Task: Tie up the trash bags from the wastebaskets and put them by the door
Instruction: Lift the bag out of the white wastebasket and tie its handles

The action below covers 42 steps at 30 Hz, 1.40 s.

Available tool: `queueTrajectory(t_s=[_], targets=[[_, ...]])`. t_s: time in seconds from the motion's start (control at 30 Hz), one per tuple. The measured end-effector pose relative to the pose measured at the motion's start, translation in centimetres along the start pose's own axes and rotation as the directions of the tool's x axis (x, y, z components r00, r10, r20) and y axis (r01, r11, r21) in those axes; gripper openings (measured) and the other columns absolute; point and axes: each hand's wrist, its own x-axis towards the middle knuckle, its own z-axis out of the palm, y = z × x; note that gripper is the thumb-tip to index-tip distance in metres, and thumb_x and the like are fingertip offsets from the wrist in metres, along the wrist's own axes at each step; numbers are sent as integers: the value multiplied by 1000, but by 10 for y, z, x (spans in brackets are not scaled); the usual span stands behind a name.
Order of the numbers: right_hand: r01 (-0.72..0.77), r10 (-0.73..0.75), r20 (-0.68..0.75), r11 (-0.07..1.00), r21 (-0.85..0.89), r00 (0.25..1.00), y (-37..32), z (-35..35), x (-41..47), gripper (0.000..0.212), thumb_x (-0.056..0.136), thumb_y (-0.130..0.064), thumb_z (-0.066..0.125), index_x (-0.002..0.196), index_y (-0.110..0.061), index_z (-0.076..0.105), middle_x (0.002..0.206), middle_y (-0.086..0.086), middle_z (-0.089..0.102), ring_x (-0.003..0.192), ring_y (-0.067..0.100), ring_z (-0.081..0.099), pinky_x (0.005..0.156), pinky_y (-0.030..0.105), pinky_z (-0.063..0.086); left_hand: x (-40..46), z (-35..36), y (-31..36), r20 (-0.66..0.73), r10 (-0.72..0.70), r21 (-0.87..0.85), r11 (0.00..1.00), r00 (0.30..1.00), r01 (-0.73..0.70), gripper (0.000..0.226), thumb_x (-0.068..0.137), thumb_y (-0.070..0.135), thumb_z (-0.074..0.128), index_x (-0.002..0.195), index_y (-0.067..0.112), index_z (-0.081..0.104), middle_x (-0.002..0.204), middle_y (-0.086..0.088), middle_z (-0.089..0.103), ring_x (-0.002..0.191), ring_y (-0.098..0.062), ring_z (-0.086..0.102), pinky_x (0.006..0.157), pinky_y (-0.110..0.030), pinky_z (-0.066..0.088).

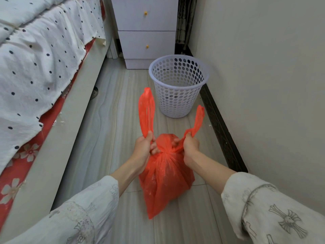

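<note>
So the red trash bag (pixel 165 180) hangs between both hands, out of the white wastebasket (pixel 178 87) just ahead. Left hand (pixel 143 148) grips 1 handle loop, right hand (pixel 190 147) the other, knot dead centre between them, equally near both. Pull sideways, I'd guess.

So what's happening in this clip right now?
A person is tying a thin red plastic trash bag. The left hand grips one handle loop, the right hand the other, pulling a knot tight at the neck. The white perforated plastic wastebasket stands unlined beyond it, beside the wall.
</note>
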Motion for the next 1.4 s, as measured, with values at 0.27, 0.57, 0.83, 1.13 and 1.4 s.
queueTrajectory(t_s=[0.27,0.57,0.83,1.13,1.4], targets=[[-144,137,44,942,304,990,-54,0,14,43,98,-19,26,55,-15,20,22,-4,18,12,6,13,26,4,12,-27,44,40,341,-163,71,987,926,147,40,100,28,22,64,15,35,28,8,21,24,-4,18,46,-23,29],[-74,65,82,992,100,994,-46,-9,20,38,95,-12,24,58,-16,25,20,-9,20,15,3,15,26,5,10,-35,56,45,212,-256,165,961,943,223,39,100,32,22,66,17,34,26,8,21,22,-3,18,51,-24,30],[-7,120,395,962,-274,911,-41,1,3,42,91,-53,39,75,-14,40,39,-7,23,24,3,18,32,9,18,-10,3,66,-6,-122,258,959,992,120,35,99,31,27,69,14,36,64,-8,47,65,-19,52,66,-32,46],[662,-22,692,315,-680,722,-10,10,-8,37,91,-7,44,56,-19,45,56,-8,42,53,2,38,53,17,30,-4,-10,93,13,22,346,938,1000,-25,31,97,20,38,70,8,43,64,-8,42,55,-16,52,45,-19,54],[644,176,720,342,-684,671,2,12,-19,18,90,-37,55,84,-23,64,95,-1,66,90,10,61,91,23,50,6,-20,89,83,-131,-44,990,988,135,24,93,22,48,92,0,58,73,-14,70,63,-20,71,59,-27,60]])
